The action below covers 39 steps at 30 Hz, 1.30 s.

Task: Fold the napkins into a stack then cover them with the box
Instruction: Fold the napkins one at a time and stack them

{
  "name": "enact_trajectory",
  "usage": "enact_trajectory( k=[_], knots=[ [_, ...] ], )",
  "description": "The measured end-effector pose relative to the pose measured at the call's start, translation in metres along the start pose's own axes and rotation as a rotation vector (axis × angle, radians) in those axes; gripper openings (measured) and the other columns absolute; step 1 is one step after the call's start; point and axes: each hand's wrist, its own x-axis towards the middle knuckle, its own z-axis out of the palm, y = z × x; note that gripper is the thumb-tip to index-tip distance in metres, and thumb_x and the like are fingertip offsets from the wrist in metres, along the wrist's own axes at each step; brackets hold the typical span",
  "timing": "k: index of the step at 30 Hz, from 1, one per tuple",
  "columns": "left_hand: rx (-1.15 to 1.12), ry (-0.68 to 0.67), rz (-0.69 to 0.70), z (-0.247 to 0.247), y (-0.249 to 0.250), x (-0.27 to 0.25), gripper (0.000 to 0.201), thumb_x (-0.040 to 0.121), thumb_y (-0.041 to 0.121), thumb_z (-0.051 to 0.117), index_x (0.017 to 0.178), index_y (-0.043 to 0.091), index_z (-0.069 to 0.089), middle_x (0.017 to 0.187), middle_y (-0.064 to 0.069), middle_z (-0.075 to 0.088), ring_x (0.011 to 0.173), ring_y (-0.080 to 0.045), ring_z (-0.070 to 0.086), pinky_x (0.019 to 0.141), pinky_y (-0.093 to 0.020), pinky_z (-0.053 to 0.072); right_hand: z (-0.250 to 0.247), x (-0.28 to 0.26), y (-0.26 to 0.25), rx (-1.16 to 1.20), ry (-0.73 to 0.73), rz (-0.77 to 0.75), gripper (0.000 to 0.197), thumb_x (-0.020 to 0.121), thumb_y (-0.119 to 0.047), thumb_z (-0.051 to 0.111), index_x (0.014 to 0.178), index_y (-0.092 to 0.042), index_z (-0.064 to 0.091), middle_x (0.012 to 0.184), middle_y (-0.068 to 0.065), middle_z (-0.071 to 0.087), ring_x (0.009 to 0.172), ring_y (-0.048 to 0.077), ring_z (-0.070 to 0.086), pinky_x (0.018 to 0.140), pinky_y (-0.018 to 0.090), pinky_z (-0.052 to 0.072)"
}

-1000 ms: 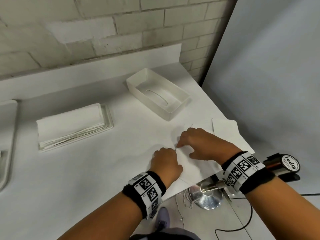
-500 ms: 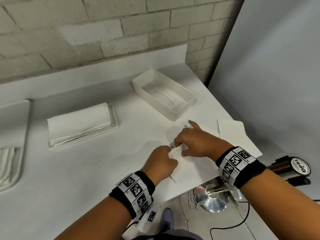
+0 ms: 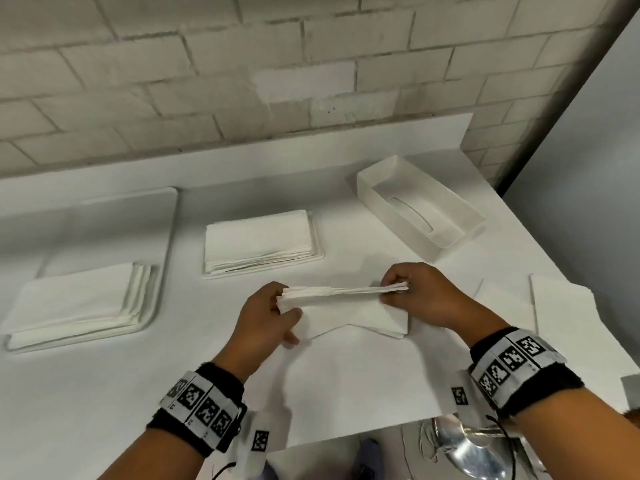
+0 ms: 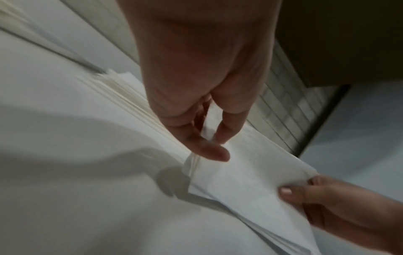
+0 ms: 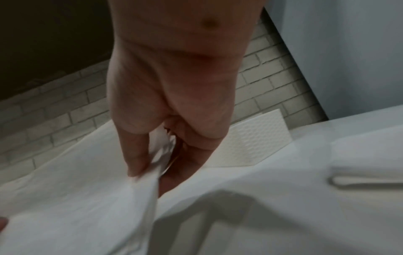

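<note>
A folded bunch of white napkins (image 3: 346, 303) hangs just above the table between my hands. My left hand (image 3: 277, 311) pinches its left end, thumb under and fingers over. My right hand (image 3: 398, 289) pinches the right end. The left wrist view shows the same napkins (image 4: 250, 181) pinched by my left hand (image 4: 213, 143), with the right hand's thumb on the far corner. In the right wrist view my right hand (image 5: 150, 172) clamps the layered edge of the napkins (image 5: 87, 207). A stack of folded napkins (image 3: 258, 242) lies on a flat base behind. The white box (image 3: 420, 211) lies open side up at the back right.
A white tray (image 3: 166, 237) at the left holds another pile of napkins (image 3: 76, 303). Loose flat napkins (image 3: 561, 306) lie at the table's right edge. A brick wall runs behind; the table's front edge drops to a metal stand (image 3: 467, 445) and cables.
Both hands have lifted the napkins off the table and pulled them out flat between them, moving left toward the middle. The camera view has swung left, so the tray now shows.
</note>
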Motion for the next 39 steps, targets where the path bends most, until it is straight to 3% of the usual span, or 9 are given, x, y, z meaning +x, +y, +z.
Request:
enact_trajectory(
  k=[4, 7, 12, 16, 20, 27, 30, 35, 39],
  knots=[
    [-0.138, 0.007, -0.021, -0.036, -0.017, -0.004, 0.021, 0.088, 0.003, 0.07, 0.105, 0.014, 0.07, 0.093, -0.007, 0.07, 0.066, -0.028, 0.069, 0.074, -0.058, 0.061, 0.031, 0.017, -0.027, 0.108, -0.041, -0.02, 0.022, 0.08, -0.012, 0.08, 0.074, -0.03, 0.068, 0.074, -0.018, 0.069, 0.068, -0.004, 0.059, 0.063, 0.01, 0.042],
    [-0.142, 0.07, -0.007, -0.055, -0.023, -0.007, 0.018, 0.092, 0.005, 0.067, 0.107, 0.015, 0.071, 0.102, -0.01, 0.075, 0.066, -0.037, 0.072, 0.075, -0.057, 0.061, 0.05, 0.024, -0.046, 0.16, -0.054, -0.021, 0.014, 0.083, -0.017, 0.078, 0.088, -0.028, 0.071, 0.085, -0.012, 0.073, 0.078, -0.001, 0.065, 0.07, 0.014, 0.045],
    [-0.178, 0.163, 0.03, -0.085, -0.034, -0.012, 0.021, 0.093, 0.007, 0.066, 0.112, 0.014, 0.069, 0.104, -0.008, 0.076, 0.067, -0.037, 0.073, 0.076, -0.054, 0.06, 0.075, 0.031, -0.068, 0.307, -0.093, 0.011, 0.041, 0.077, -0.013, 0.084, 0.114, -0.022, 0.069, 0.104, -0.005, 0.077, 0.095, 0.01, 0.074, 0.085, 0.027, 0.058],
    [-0.226, 0.152, 0.026, -0.103, -0.045, -0.015, 0.02, 0.094, 0.009, 0.066, 0.112, 0.017, 0.07, 0.105, -0.008, 0.077, 0.076, -0.038, 0.075, 0.079, -0.049, 0.062, 0.093, 0.041, -0.071, 0.099, -0.063, 0.044, 0.032, 0.075, -0.024, 0.083, 0.105, -0.022, 0.071, 0.098, -0.004, 0.077, 0.09, 0.012, 0.073, 0.087, 0.037, 0.059],
    [-0.252, 0.136, 0.069, -0.113, -0.055, -0.016, 0.018, 0.093, 0.006, 0.068, 0.11, 0.011, 0.07, 0.103, -0.01, 0.077, 0.087, -0.029, 0.076, 0.076, -0.035, 0.062, 0.102, 0.044, -0.08, 0.032, -0.05, 0.014, 0.018, 0.082, -0.027, 0.078, 0.099, -0.023, 0.073, 0.091, -0.004, 0.076, 0.083, 0.011, 0.072, 0.079, 0.032, 0.059],
    [-0.279, 0.129, 0.116, -0.122, -0.065, -0.012, 0.019, 0.093, 0.001, 0.066, 0.11, 0.009, 0.069, 0.104, -0.011, 0.075, 0.094, -0.027, 0.073, 0.08, -0.04, 0.062, 0.111, 0.046, -0.081, 0.028, -0.041, 0.036, 0.027, 0.08, -0.021, 0.079, 0.104, -0.029, 0.07, 0.084, -0.004, 0.073, 0.074, 0.011, 0.069, 0.067, 0.021, 0.053],
    [-0.274, 0.127, 0.098, -0.123, -0.072, -0.008, 0.022, 0.092, 0.006, 0.069, 0.114, 0.008, 0.067, 0.107, -0.014, 0.074, 0.094, -0.03, 0.073, 0.082, -0.039, 0.062, 0.112, 0.044, -0.086, 0.052, -0.055, 0.004, 0.022, 0.08, -0.019, 0.081, 0.092, -0.034, 0.069, 0.081, -0.009, 0.072, 0.069, 0.006, 0.068, 0.061, 0.013, 0.047],
    [-0.275, 0.132, 0.112, -0.123, -0.074, -0.008, 0.02, 0.091, 0.012, 0.071, 0.11, 0.008, 0.068, 0.107, -0.011, 0.074, 0.097, -0.031, 0.073, 0.083, -0.042, 0.062, 0.116, 0.047, -0.086, 0.048, 0.015, 0.013, 0.016, 0.082, -0.03, 0.08, 0.082, -0.018, 0.07, 0.076, -0.002, 0.069, 0.065, 0.01, 0.061, 0.06, 0.021, 0.045],
    [-0.268, 0.13, 0.122, -0.124, -0.073, -0.007, 0.021, 0.09, 0.01, 0.073, 0.109, 0.007, 0.068, 0.105, -0.012, 0.074, 0.097, -0.033, 0.072, 0.081, -0.042, 0.062, 0.115, 0.046, -0.089, 0.054, -0.012, -0.027, 0.024, 0.079, -0.011, 0.081, 0.083, -0.033, 0.074, 0.082, -0.003, 0.073, 0.072, 0.01, 0.067, 0.064, 0.017, 0.05]
  ],
)
